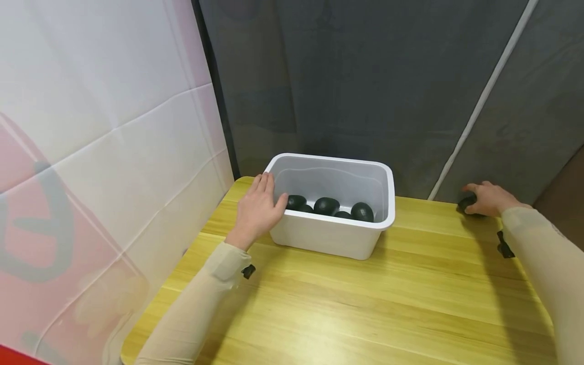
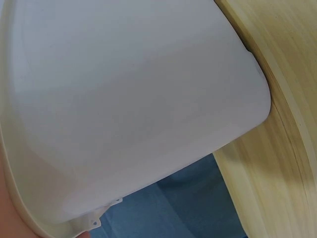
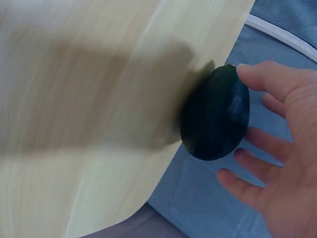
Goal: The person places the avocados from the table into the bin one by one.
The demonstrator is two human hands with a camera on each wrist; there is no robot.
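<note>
Right wrist view shows the dark green avocado point(image 3: 215, 113) lying at the far right corner of the wooden surface point(image 3: 74, 124), right at its edge, with grey cloth beyond. The right hand point(image 3: 282, 148) cups it from the outer side, thumb over the top and fingers spread beneath and behind; contact looks light, and I cannot tell whether the grip has truly closed. In the head view that hand point(image 1: 488, 198) reaches well forward on an outstretched arm, covering most of the avocado point(image 1: 466, 204).

Well apart to the left, the white plastic bin point(image 1: 328, 235) stands near the far edge of the surface and holds several more dark avocados point(image 1: 326, 205). The left hand point(image 1: 257, 210) lies flat against the bin's left wall, fingers straight up to the rim, thumb hooked just over it, probably steadying the bin. The left wrist view shows only that white wall point(image 2: 138, 99).
</note>
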